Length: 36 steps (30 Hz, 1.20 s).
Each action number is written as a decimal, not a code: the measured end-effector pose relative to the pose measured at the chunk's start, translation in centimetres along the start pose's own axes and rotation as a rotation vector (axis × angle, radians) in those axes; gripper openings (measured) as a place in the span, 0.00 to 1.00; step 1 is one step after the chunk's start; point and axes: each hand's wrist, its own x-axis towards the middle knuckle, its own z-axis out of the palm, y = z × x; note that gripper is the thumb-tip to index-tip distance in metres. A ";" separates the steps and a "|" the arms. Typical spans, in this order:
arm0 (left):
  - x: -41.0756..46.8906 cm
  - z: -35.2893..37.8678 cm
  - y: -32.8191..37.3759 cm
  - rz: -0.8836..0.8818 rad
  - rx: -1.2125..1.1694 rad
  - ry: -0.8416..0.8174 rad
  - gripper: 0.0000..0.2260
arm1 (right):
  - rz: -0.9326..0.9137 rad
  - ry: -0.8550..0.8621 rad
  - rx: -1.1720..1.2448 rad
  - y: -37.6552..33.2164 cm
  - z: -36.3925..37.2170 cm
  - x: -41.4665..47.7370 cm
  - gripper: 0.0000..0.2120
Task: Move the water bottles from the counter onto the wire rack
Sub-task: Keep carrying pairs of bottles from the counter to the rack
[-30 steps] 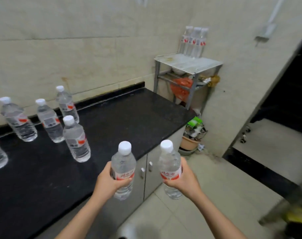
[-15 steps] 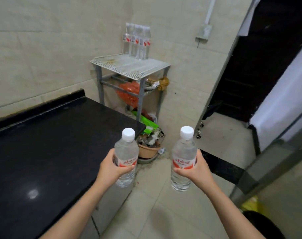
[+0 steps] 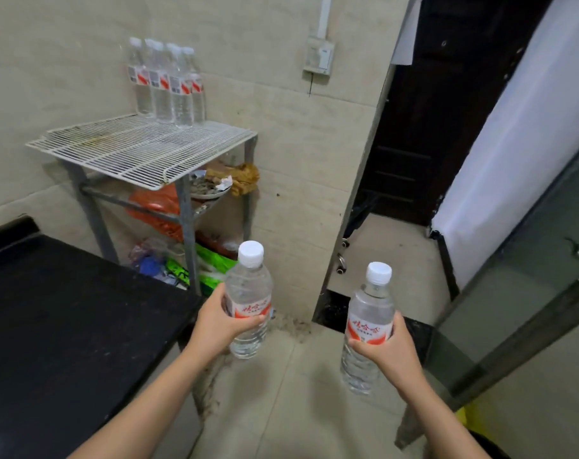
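You carry two bottles at lower centre: your left hand (image 3: 217, 321) wraps one water bottle (image 3: 248, 301), your right hand (image 3: 389, 346) the other bottle (image 3: 367, 326). Roughly four shelved bottles (image 3: 167, 84) already stand upper left on the wire rack (image 3: 129, 154); the counter (image 3: 66, 326) shows none.

Wire rack (image 3: 142, 150) carries a cluster of upright water bottles (image 3: 167, 84) at its back corner

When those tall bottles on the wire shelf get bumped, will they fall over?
Probably easily. The row of bottles is tall and narrow, standing upright on a wire rack of thin bars, so their footing looks uneven. They seem full of clear water, which likely steadies them somewhat. They stand close together, so one tipping might knock its neighbours.
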 end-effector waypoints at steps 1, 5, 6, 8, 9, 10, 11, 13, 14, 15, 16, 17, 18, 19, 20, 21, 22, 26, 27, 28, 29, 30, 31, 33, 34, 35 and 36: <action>1.0 0.6 0.3 0.005 0.004 0.010 0.28 | -0.004 -0.017 0.007 0.3 -0.1 1.7 0.29; 5.8 2.2 0.8 0.005 0.041 0.118 0.29 | -0.061 -0.146 0.036 0.5 -0.1 9.6 0.30; 7.0 2.5 1.2 0.013 0.049 0.152 0.32 | -0.089 -0.181 0.049 0.0 0.0 11.8 0.31; 9.6 2.9 2.0 0.024 0.029 0.227 0.35 | -0.143 -0.244 0.078 -0.9 0.1 16.3 0.31; 10.5 3.0 2.5 0.023 0.015 0.269 0.35 | -0.156 -0.273 0.093 -1.4 0.4 18.2 0.31; 11.3 3.0 3.2 0.023 0.011 0.309 0.35 | -0.168 -0.296 0.107 -1.9 0.8 20.0 0.30; 12.0 3.0 4.0 0.029 0.009 0.346 0.35 | -0.187 -0.317 0.115 -2.5 1.1 21.7 0.30; 13.4 2.5 5.5 0.056 0.007 0.414 0.34 | -0.230 -0.375 0.125 -4.0 1.9 24.8 0.32; 14.0 2.1 6.3 0.072 0.005 0.445 0.34 | -0.255 -0.404 0.136 -4.9 2.4 26.2 0.33; 14.5 1.6 7.0 0.085 0.002 0.477 0.33 | -0.282 -0.433 0.156 -5.9 3.0 27.4 0.33; 15.0 1.1 7.8 0.100 0.000 0.513 0.32 | -0.309 -0.453 0.178 -6.8 3.8 28.6 0.33; 15.5 0.5 8.5 0.120 0.002 0.547 0.31 | -0.335 -0.470 0.197 -7.9 4.6 29.8 0.32; 16.0 -0.2 9.2 0.144 0.004 0.573 0.30 | -0.360 -0.487 0.225 -9.1 5.5 31.0 0.32; 16.5 -1.0 9.9 0.172 0.003 0.597 0.29 | -0.385 -0.502 0.255 -10.5 6.4 32.1 0.32; 17.1 -1.9 10.5 0.199 -0.005 0.620 0.30 | -0.410 -0.516 0.294 -11.9 7.5 33.2 0.33; 17.8 -3.0 10.9 0.221 -0.005 0.645 0.31 | -0.435 -0.530 0.331 -13.3 8.5 34.2 0.32; 18.6 -4.3 11.2 0.234 0.001 0.673 0.32 | -0.458 -0.539 0.365 -14.8 9.7 35.1 0.30; 23.5 -10.1 11.8 0.274 0.016 0.742 0.37 | -0.553 -0.624 0.459 -21.7 15.1 38.5 0.22; 24.9 -11.5 12.1 0.287 0.015 0.748 0.40 | -0.579 -0.653 0.462 -23.6 16.5 39.1 0.22; 26.3 -12.7 12.5 0.301 0.015 0.750 0.42 | -0.587 -0.668 0.457 -25.2 18.1 40.1 0.27; 27.6 -14.1 12.6 0.312 -0.003 0.744 0.42 | -0.595 -0.683 0.456 -26.7 19.7 40.9 0.37; 29.0 -15.5 12.6 0.307 -0.013 0.749 0.40 | -0.582 -0.691 0.454 -28.0 21.5 41.9 0.47; 30.0 -16.1 13.1 0.316 -0.015 0.747 0.36 | -0.582 -0.683 0.464 -29.4 22.4 42.2 0.52; 32.2 -18.4 12.8 0.327 -0.041 0.768 0.34 | -0.568 -0.680 0.438 -31.8 25.6 43.5 0.49; 33.8 -20.5 12.6 0.336 -0.041 0.784 0.35 | -0.563 -0.696 0.438 -33.4 28.4 44.9 0.47; 34.1 -20.6 12.5 0.328 -0.015 0.775 0.35 | -0.570 -0.701 0.436 -33.9 28.6 45.1 0.47; 34.8 -21.1 12.5 0.313 -0.020 0.781 0.34 | -0.559 -0.721 0.437 -34.8 29.5 45.6 0.47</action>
